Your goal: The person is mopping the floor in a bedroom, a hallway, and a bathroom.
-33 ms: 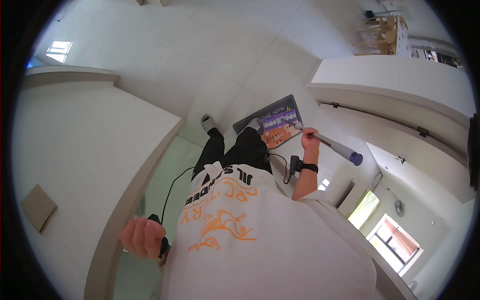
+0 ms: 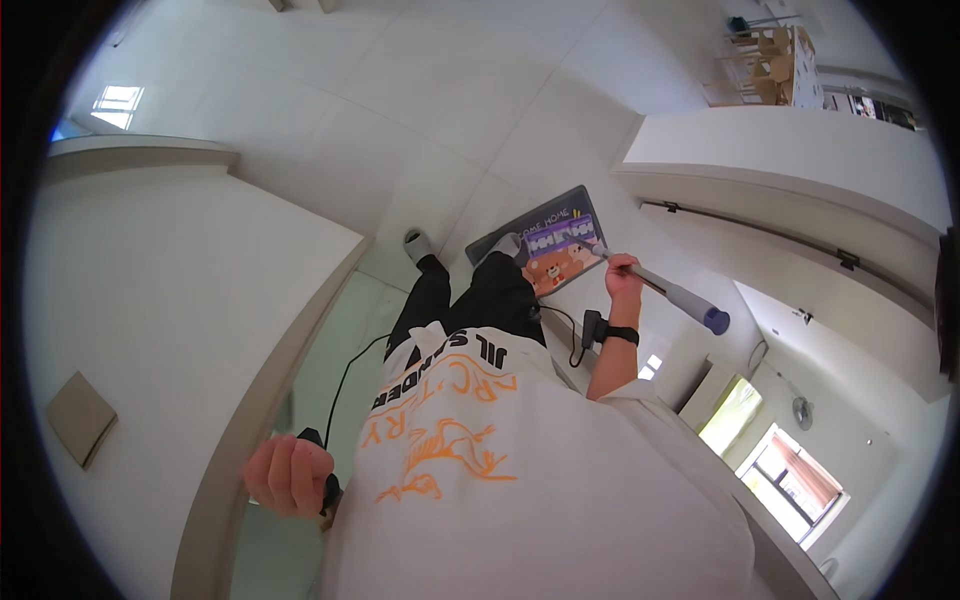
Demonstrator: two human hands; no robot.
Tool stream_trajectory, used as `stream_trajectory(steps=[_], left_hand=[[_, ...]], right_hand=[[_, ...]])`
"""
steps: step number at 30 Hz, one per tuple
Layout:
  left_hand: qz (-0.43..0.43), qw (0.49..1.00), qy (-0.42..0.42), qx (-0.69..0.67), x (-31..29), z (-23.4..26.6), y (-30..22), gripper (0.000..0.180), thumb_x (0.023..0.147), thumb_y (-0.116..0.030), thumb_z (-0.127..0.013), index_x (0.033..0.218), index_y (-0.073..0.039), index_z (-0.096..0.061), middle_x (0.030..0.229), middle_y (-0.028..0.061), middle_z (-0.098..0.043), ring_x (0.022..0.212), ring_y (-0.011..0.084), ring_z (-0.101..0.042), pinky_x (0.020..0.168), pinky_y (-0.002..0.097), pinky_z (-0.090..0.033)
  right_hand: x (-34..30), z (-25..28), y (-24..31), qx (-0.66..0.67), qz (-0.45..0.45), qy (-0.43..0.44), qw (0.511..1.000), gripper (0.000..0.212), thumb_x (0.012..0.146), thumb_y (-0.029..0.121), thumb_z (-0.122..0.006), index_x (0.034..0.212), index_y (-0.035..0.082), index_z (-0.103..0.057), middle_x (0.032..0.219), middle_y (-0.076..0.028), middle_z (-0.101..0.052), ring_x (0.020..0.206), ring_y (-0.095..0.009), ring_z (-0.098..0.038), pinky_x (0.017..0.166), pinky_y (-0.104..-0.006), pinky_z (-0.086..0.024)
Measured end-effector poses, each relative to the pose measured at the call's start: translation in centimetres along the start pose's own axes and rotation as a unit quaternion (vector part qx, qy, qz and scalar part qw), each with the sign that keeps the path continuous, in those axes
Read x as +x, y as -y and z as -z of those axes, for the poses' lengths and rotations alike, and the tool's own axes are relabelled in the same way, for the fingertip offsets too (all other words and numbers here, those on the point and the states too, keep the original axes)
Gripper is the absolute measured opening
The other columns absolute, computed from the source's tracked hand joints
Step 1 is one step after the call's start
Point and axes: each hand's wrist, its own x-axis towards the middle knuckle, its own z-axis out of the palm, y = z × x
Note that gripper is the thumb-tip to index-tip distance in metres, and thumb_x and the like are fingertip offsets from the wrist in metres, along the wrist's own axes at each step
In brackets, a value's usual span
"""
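My right hand [image 2: 622,276] is wrapped around the grey pole of a flat mop [image 2: 680,295], whose top end has a purple cap. The pole runs down to a purple mop head [image 2: 560,238] with white markings, lying on a dark doormat [image 2: 530,216] printed with cartoon bears. At the lower left, my left hand [image 2: 290,475] is curled into a fist, near the edge of a pale wall or panel. Nothing shows sticking out of it, and its palm side is hidden. Both wrists wear black straps with a device and cable.
My slippered feet [image 2: 417,243] stand near the mat, one at its left edge. A pale wall [image 2: 180,290] rises on the left, a white door frame [image 2: 780,220] on the right. Wooden chairs [image 2: 770,75] and a table stand far right. Large light tiles [image 2: 420,120] cover the floor.
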Motion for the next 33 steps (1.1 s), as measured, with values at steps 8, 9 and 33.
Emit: stream_trajectory(steps=[8, 9, 33], left_hand=[[0.02, 1.0, -0.004, 0.003, -1.0, 0.2, -0.6, 0.018, 0.079, 0.0, -0.045, 0.064, 0.0, -0.056, 0.056, 0.0105, -0.057, 0.046, 0.023, -0.053, 0.039, 0.0269, -0.038], [0.033, 0.999, 0.019, 0.02, -1.0, 0.5, -0.6, 0.018, 0.079, 0.001, -0.046, 0.064, 0.001, -0.056, 0.056, 0.0107, -0.057, 0.047, 0.0233, -0.053, 0.04, 0.0275, -0.039], [-0.005, 0.988, -0.023, -0.152, -2.0, -3.1, -1.9, 0.013, 0.068, 0.007, -0.046, 0.071, -0.001, -0.056, 0.065, 0.0093, -0.059, 0.05, 0.0227, -0.054, 0.04, 0.0282, -0.04]], right_hand=[[-3.1, 0.7, 1.5, -0.017, -0.063, 0.054, 0.996, 0.01, 0.077, -0.006, -0.049, 0.07, -0.002, -0.043, 0.067, -0.006, -0.046, 0.053, -0.011, -0.049, 0.046, -0.0198, -0.047], [-3.1, 0.8, 1.5, -0.015, -0.063, 0.053, 0.996, 0.01, 0.077, -0.006, -0.049, 0.07, -0.002, -0.043, 0.067, -0.006, -0.046, 0.053, -0.011, -0.049, 0.046, -0.0198, -0.047], [-4.3, 11.5, -3.9, -0.006, -0.042, 0.111, 0.993, 0.01, 0.082, 0.0, -0.051, 0.074, 0.0, -0.045, 0.064, -0.004, -0.048, 0.056, -0.009, -0.053, 0.048, -0.0204, -0.046]])
